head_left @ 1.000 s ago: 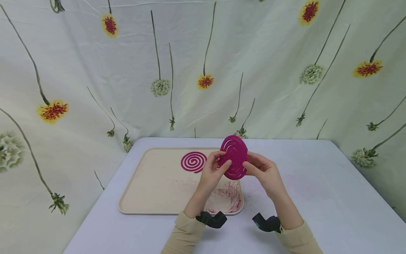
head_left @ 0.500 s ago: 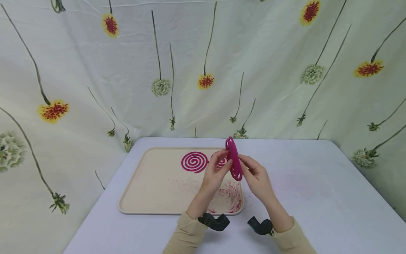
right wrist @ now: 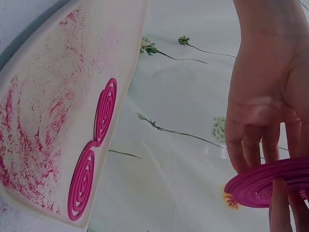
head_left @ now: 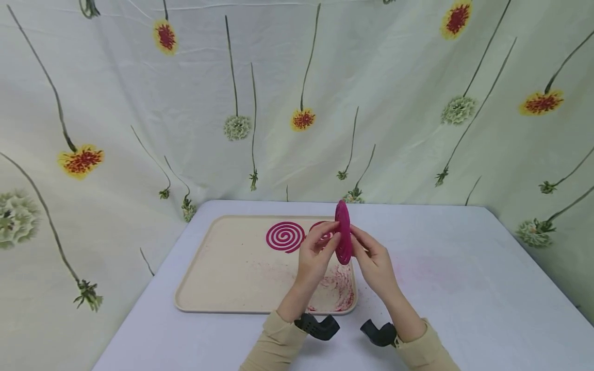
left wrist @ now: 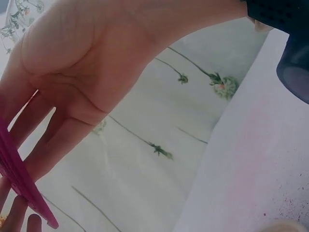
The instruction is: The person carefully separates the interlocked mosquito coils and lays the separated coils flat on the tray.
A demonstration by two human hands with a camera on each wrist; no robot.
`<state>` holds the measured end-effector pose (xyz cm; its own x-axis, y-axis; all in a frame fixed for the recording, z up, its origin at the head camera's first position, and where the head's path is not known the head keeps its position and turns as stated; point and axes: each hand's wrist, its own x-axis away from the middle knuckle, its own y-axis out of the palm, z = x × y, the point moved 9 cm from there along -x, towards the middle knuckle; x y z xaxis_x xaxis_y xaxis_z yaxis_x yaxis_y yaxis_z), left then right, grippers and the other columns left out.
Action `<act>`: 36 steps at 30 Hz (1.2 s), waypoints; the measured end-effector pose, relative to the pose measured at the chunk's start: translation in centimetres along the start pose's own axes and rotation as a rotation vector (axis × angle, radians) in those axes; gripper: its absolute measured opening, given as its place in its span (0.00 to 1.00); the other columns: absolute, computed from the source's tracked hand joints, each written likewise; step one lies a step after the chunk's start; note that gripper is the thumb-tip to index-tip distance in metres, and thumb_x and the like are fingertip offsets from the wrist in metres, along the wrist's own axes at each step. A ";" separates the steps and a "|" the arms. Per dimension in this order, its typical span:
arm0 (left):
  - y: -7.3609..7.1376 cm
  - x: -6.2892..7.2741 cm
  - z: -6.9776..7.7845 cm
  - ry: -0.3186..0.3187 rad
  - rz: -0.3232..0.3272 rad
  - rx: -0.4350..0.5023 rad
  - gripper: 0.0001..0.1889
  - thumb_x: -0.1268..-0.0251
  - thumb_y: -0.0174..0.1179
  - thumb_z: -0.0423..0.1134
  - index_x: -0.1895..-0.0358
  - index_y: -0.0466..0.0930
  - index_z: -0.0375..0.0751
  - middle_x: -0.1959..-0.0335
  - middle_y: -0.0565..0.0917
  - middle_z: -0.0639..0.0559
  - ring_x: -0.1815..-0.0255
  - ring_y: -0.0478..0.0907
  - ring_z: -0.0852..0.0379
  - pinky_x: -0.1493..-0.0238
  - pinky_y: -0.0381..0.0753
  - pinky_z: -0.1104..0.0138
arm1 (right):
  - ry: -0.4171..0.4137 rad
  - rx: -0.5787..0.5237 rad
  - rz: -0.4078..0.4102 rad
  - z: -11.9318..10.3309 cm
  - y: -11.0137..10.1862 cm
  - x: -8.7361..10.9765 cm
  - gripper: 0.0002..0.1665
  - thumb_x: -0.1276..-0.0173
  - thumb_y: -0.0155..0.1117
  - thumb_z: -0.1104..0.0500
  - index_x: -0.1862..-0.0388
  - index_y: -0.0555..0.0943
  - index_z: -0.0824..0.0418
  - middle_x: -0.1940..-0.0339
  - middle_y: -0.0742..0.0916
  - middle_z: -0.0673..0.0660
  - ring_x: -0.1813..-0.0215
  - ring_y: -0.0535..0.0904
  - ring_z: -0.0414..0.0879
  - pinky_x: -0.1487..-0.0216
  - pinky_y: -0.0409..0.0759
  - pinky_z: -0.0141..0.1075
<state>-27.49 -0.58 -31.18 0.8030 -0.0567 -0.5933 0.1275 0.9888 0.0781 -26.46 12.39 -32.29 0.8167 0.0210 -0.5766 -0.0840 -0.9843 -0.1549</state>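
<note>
A magenta mosquito coil (head_left: 343, 233), a round spiral disc, is held up above the right part of a tray and seen nearly edge-on in the head view. My left hand (head_left: 312, 257) pinches it between thumb and fingers from the left. From the right, my right hand (head_left: 377, 265) grips the same coil (right wrist: 263, 186), with fingers on its face and edge in the right wrist view. In the left wrist view only part of the coil (left wrist: 21, 176) shows, at the left edge. Whether it is one coil or two nested together I cannot tell.
The beige tray (head_left: 223, 265) lies on a white-covered table (head_left: 464, 278). Two joined spiral coils (right wrist: 82, 186) lie flat at its back edge; the left one (head_left: 285, 237) shows fully. Magenta crumbs (head_left: 341, 288) smear the tray's right corner. A flowered cloth (head_left: 394, 77) hangs behind.
The held coil has turned from facing the head camera to nearly edge-on. My right hand has shifted left with it, while the left hand has moved only slightly right.
</note>
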 end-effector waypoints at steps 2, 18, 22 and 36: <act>0.1 0.1 0.1 0.006 0.002 -0.011 0.14 0.36 0.54 0.24 0.48 0.76 0.25 0.51 0.78 0.33 0.49 0.74 0.50 0.49 0.77 0.63 | -0.023 -0.018 -0.004 -0.2 0.1 -0.1 0.19 0.30 0.52 0.69 0.41 0.74 0.69 0.45 0.80 0.65 0.49 0.79 0.42 0.55 0.80 0.32; 0.3 0.4 0.4 -0.018 0.049 -0.029 0.10 0.37 0.56 0.25 0.54 0.79 0.25 0.56 0.81 0.34 0.55 0.77 0.53 0.54 0.78 0.68 | 0.011 -0.025 0.073 0.5 -0.6 -0.2 0.18 0.34 0.59 0.67 0.44 0.78 0.66 0.49 0.82 0.62 0.51 0.79 0.37 0.56 0.81 0.32; 0.6 0.4 0.0 -0.043 0.033 -0.011 0.10 0.36 0.55 0.25 0.53 0.79 0.25 0.54 0.81 0.34 0.54 0.77 0.56 0.54 0.78 0.69 | 0.027 -0.025 0.089 0.7 -1.0 -0.2 0.18 0.34 0.60 0.67 0.45 0.79 0.66 0.50 0.83 0.62 0.51 0.79 0.37 0.56 0.81 0.31; 0.3 0.4 1.0 0.013 0.004 -0.136 0.13 0.39 0.58 0.25 0.52 0.77 0.24 0.56 0.82 0.34 0.55 0.79 0.40 0.53 0.80 0.52 | -0.055 -0.043 0.095 0.4 -0.9 -0.2 0.20 0.37 0.62 0.71 0.45 0.78 0.67 0.51 0.83 0.64 0.51 0.79 0.37 0.60 0.82 0.31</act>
<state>-26.56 -0.43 -30.58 0.7958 -0.0520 -0.6033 0.0435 0.9986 -0.0288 -26.74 13.35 -32.35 0.7733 -0.0641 -0.6308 -0.1340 -0.9889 -0.0638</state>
